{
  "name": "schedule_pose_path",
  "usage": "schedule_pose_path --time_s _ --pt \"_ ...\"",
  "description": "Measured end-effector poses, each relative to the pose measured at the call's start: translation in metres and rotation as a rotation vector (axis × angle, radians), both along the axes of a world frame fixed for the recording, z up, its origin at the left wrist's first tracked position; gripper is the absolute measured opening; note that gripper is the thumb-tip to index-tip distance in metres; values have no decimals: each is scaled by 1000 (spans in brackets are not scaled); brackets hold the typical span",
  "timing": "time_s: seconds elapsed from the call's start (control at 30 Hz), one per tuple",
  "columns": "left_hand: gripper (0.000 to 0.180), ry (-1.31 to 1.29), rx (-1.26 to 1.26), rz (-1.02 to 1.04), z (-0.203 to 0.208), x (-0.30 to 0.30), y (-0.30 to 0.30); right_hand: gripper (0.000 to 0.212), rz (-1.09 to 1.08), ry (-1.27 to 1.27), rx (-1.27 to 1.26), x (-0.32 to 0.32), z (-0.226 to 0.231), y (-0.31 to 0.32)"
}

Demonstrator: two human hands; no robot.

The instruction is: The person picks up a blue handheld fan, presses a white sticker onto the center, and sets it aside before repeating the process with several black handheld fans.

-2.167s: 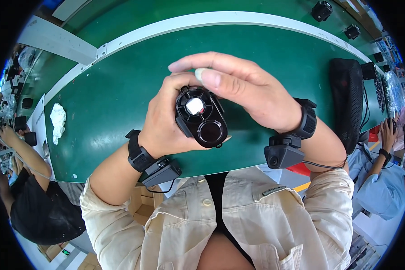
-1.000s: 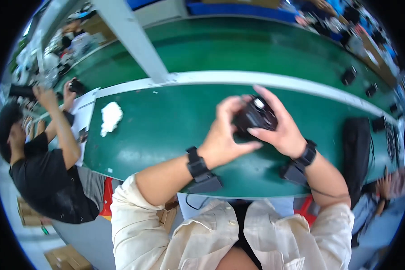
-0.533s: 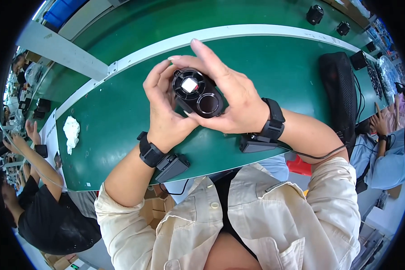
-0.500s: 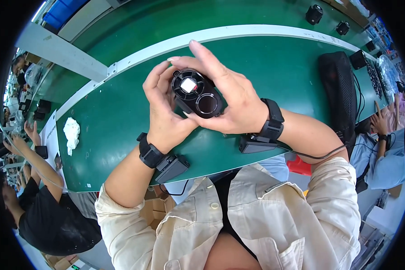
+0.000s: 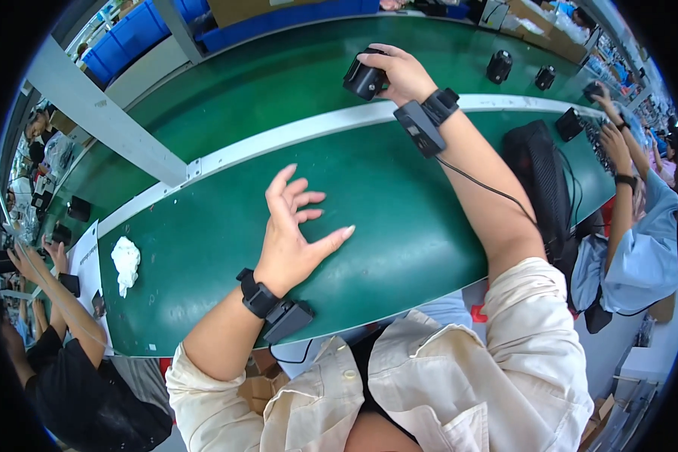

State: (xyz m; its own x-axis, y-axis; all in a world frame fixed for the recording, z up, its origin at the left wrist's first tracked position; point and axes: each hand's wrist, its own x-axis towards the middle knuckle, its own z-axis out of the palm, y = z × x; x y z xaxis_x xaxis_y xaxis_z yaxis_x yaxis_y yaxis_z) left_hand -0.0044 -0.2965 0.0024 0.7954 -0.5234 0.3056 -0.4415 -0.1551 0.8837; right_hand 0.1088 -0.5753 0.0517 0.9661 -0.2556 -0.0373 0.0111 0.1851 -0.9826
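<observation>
My right hand (image 5: 408, 75) reaches over the white rail and grips a small black device housing (image 5: 364, 78) with rounded sides. The housing is over the green conveyor belt (image 5: 279, 94); whether it touches the belt I cannot tell. Its far side is hidden from view. My left hand (image 5: 285, 242) hovers above the green tabletop (image 5: 399, 226) with fingers spread and slightly curled, holding nothing. Each wrist wears a black strap with a small box and a cable.
A white rail (image 5: 309, 130) divides tabletop and belt. Two black housings (image 5: 499, 66) stand farther right on the belt. A crumpled white cloth (image 5: 126, 265) lies at left, a black mesh bag (image 5: 539, 169) at right. Co-workers' arms (image 5: 621, 154) show on both sides.
The black housing has gone from between both hands above the tabletop to over the belt, carried by my right hand. My left hand has let go and opened.
</observation>
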Motion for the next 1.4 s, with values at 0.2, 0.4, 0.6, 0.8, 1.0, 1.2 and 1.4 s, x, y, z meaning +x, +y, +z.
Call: schedule_pose_path --time_s 0.2,0.4,0.6,0.8,1.0,1.2,1.4 --pt "102 -22 11 -20 -3 -1 1 64 -476 -466 -989 61 -51 -50" --pt "99 -21 55 -17 -4 -1 8 70 -431 -231 -1004 55 -56 -36" --pt "98 -16 67 -31 -1 -1 -1 66 -779 -541 -1270 13 -39 -14" --pt "87 -22 -25 94 1 16 -5 46 542 -394 -872 -55 -10 51" --pt "69 17 -100 321 9 57 45 49 801 -603 -1180 -60 -51 93" --pt "59 -310 -336 893 37 114 121 34 840 -485 -1036 -68 -35 76" --pt "52 -264 -296 1269 -4 139 195 17 742 -424 -788 -60 -49 81"
